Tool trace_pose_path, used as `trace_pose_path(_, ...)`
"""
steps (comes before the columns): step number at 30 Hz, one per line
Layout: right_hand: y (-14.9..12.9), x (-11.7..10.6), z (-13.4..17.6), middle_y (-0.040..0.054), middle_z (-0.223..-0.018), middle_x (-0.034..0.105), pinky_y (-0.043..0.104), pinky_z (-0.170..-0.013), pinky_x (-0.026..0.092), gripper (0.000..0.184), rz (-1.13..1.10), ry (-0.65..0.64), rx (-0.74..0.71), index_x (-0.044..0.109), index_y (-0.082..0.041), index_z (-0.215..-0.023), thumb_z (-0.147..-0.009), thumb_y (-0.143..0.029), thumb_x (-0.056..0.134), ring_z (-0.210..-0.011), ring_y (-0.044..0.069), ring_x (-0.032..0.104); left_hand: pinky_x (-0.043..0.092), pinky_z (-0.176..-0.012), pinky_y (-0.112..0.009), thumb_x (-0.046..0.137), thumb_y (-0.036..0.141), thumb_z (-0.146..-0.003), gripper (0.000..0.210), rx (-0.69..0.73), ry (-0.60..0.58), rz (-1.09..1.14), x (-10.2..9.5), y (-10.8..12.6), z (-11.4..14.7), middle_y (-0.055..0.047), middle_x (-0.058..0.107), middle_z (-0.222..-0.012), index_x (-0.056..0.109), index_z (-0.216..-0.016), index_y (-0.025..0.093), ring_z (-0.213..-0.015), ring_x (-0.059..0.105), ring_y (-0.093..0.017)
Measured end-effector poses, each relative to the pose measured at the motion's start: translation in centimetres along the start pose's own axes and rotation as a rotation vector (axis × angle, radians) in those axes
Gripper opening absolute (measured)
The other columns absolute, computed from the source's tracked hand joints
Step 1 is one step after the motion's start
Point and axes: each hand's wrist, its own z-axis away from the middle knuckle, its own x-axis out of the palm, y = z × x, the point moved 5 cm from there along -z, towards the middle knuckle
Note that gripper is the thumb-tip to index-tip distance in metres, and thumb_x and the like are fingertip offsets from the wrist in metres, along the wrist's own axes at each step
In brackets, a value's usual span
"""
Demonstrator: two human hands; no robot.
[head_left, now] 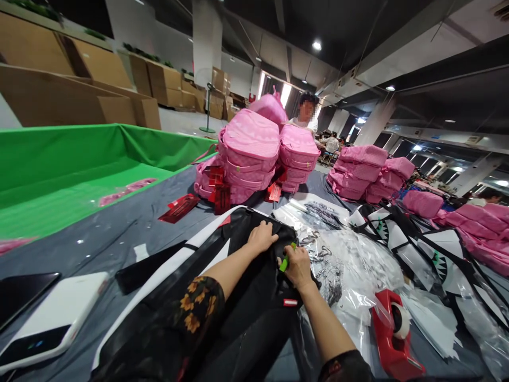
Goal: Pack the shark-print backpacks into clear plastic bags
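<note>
A black bag with white trim (246,307) lies in front of me on the dark cloth, a small red-and-white label on its right side. My left hand (262,237) has its fingers curled on the black fabric near the bag's far edge, pinching it. In my right hand (298,265), closed at the bag's right edge, is a small bright green tool (285,260); its working end is hidden, so I cannot tell its exact kind. Clear printed plastic bags (350,260) lie just right of this hand.
Pink backpacks (250,148) are stacked ahead, with red tags (181,208) beside them. A red tape dispenser (392,334) stands at right, near black-and-white bag pieces (433,249). At left are a white power bank (55,318) and a green-lined bin (71,159). A person (306,114) stands behind the stacks.
</note>
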Motion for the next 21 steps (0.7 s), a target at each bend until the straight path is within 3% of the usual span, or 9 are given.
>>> trace_pose_path(2, 1.0, -0.9, -0.1, 0.0060, -0.085, 0.071, 0.032, -0.079, 0.044, 0.016, -0.084, 0.003, 0.041, 0.064, -0.021, -0.096, -0.092, -0.035, 0.061, -0.079, 0.022, 0.065, 0.048, -0.096, -0.036, 0.053, 0.027, -0.087, 0.041, 0.055, -0.046, 0.058, 0.4, -1.3, -0.7, -0.013, 0.064, -0.113, 0.064, -0.125, 0.014, -0.109, 0.065, -0.028)
trace_pose_path(5, 2.9, -3.4, -1.4, 0.0005, -0.082, 0.071, 0.028, -0.075, 0.046, 0.027, -0.232, 0.029, 0.150, 0.063, -0.024, -0.116, -0.102, -0.032, 0.041, -0.074, 0.019, 0.065, 0.048, -0.097, -0.029, 0.049, 0.024, -0.089, 0.045, 0.112, -0.069, 0.143, 1.2, -3.1, -1.0, -0.007, 0.066, -0.111, 0.062, -0.133, 0.018, -0.110, 0.065, -0.022)
trace_pose_path(7, 3.6, -5.3, -2.9, 0.0022, -0.087, 0.070, 0.030, -0.077, 0.046, 0.034, -0.138, 0.049, 0.157, 0.061, -0.024, -0.126, -0.101, -0.027, 0.039, -0.081, 0.020, 0.064, 0.048, -0.097, -0.029, 0.048, 0.025, -0.090, 0.047, 0.128, -0.067, 0.185, 1.8, -3.8, -1.0, -0.007, 0.066, -0.112, 0.060, -0.135, 0.018, -0.109, 0.065, -0.022)
trace_pose_path(9, 3.0, -6.2, -4.7, 0.0068, -0.098, 0.069, 0.035, -0.083, 0.045, 0.032, 0.071, -0.013, 0.016, 0.064, -0.024, -0.125, -0.096, -0.027, 0.050, -0.092, 0.024, 0.061, 0.048, -0.098, -0.030, 0.049, 0.026, -0.090, 0.049, 0.135, -0.057, 0.214, 2.3, -4.0, -1.1, -0.008, 0.065, -0.114, 0.059, -0.137, 0.017, -0.109, 0.065, -0.022)
trace_pose_path(12, 0.4, -5.1, -6.5, 0.0113, -0.118, 0.064, 0.041, -0.093, 0.042, 0.022, 0.302, -0.246, -0.363, 0.070, -0.022, -0.111, -0.091, -0.027, 0.063, -0.110, 0.029, 0.053, 0.048, -0.099, -0.032, 0.048, 0.025, -0.090, 0.050, 0.129, -0.032, 0.233, 2.7, -3.9, -1.1, -0.009, 0.064, -0.117, 0.058, -0.138, 0.017, -0.111, 0.064, -0.023)
trace_pose_path(15, -1.8, -3.2, -7.2, 0.0125, -0.124, 0.061, 0.043, -0.098, 0.039, 0.013, 0.416, -0.357, -0.578, 0.069, -0.018, -0.102, -0.095, -0.021, 0.059, -0.118, 0.029, 0.048, 0.048, -0.100, -0.032, 0.048, 0.024, -0.090, 0.050, 0.113, -0.005, 0.232, 2.8, -3.6, -1.0, -0.009, 0.063, -0.123, 0.057, -0.139, 0.018, -0.114, 0.063, -0.024)
trace_pose_path(18, -3.1, -1.1, -7.3, 0.0093, -0.104, 0.065, 0.039, -0.091, 0.041, 0.018, 0.465, -0.464, -0.696, 0.068, -0.017, -0.098, -0.096, -0.010, 0.052, -0.106, 0.024, 0.052, 0.048, -0.100, -0.031, 0.050, 0.022, -0.089, 0.050, 0.086, 0.008, 0.211, 2.8, -3.3, -1.1, -0.010, 0.063, -0.122, 0.057, -0.138, 0.017, -0.113, 0.064, -0.023)
trace_pose_path(21, -3.6, 0.6, -6.9, 0.0037, -0.086, 0.066, 0.035, -0.079, 0.041, 0.017, 0.453, -0.565, -0.785, 0.067, -0.021, -0.083, -0.092, -0.009, 0.060, -0.093, 0.021, 0.054, 0.050, -0.096, -0.029, 0.053, 0.020, -0.088, 0.050, 0.050, 0.019, 0.166, 2.4, -2.7, -1.0, -0.011, 0.062, -0.120, 0.057, -0.138, 0.014, -0.109, 0.066, -0.023)
